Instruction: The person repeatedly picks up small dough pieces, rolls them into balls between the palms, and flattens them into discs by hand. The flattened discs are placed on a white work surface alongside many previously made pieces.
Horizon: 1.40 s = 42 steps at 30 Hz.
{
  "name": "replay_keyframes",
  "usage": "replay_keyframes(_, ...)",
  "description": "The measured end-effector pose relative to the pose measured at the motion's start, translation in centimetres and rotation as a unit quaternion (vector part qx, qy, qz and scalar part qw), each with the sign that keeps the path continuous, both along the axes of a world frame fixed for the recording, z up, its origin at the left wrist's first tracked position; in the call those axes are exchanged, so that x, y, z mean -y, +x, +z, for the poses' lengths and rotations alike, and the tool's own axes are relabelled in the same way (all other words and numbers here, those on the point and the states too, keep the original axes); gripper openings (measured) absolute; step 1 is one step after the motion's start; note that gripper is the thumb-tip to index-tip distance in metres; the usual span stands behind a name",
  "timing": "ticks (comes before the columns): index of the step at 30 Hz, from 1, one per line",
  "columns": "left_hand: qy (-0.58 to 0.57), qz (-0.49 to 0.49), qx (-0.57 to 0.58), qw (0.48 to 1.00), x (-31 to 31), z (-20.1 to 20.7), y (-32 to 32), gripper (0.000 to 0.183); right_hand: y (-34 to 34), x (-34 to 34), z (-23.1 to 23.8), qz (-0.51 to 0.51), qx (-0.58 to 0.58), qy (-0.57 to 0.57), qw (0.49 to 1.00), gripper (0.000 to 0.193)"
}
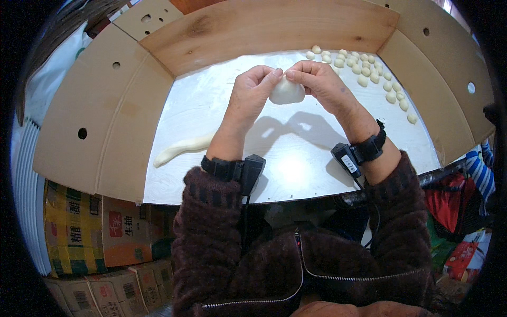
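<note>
Both hands meet in the upper middle of the frame: the left hand [259,87] has thumb and fingers closed on one side of the upper edge of a pale dough piece [288,91], and the right hand [319,82] pinches the other side. The piece hangs rounded below the fingertips, apparently lifted clear of the surface, as the shadows beneath suggest; whether anything lies inside cannot be told. The step looks to be working that edge with the thumbs. To do it well, press evenly from both sides, overlap each pinch slightly, and let the lower part hang unsqueezed so the wall does not thin or tear. Dry fingertips should stick less.

Around the hands lies the white work surface [206,100]. Left of centre, a smooth dough roll [182,149] runs partly behind the left forearm, so that elbow is best held up. At the upper right are many small dough balls [365,71], some touching; the right forearm should stay clear of them. Beyond, a wooden board [274,31] closes the top of the frame, with cardboard panels [79,100] at either side
</note>
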<state>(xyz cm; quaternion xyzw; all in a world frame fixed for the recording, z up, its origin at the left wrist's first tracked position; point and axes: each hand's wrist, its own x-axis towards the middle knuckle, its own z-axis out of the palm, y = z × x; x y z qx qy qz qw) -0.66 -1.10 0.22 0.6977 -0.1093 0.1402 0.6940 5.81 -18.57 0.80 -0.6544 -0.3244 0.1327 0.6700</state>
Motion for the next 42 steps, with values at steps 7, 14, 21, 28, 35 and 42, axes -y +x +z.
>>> replay_keyframes(7, -0.008, -0.023, -0.025, 0.999, 0.40, 0.06, -0.11, 0.019, 0.10, 0.26, 0.15, -0.034, 0.037, -0.019, 0.999, 0.027)
replay_keyframes(14, 0.009, -0.003, 0.020, 1.000, -0.11, -0.17, 0.10, 0.017, 0.21, 0.00, 0.02, 0.015, -0.079, 0.030, 0.996, 0.027)
replay_keyframes(21, -0.110, 0.000, 0.006, 0.994, -0.01, -0.27, 0.28, 0.025, 0.60, 0.22, -0.32, 0.039, -0.045, 0.025, 0.998, 0.028)
replay_keyframes(28, -0.033, -0.010, 0.007, 0.999, 0.04, -0.10, 0.06, 0.021, 0.35, 0.45, 0.18, 0.021, 0.019, -0.022, 0.999, 0.029)
replay_keyframes(35, -0.070, 0.033, 0.040, 0.996, -0.21, -0.18, 0.15, 0.020, 0.08, 0.01, 0.20, 0.039, -0.102, 0.054, 0.993, 0.044)
replay_keyframes(42, -0.111, 0.062, 0.057, 0.990, -0.32, -0.09, 0.21, 0.017, 0.39, -0.20, -0.30, 0.086, -0.122, 0.029, 0.988, 0.046)
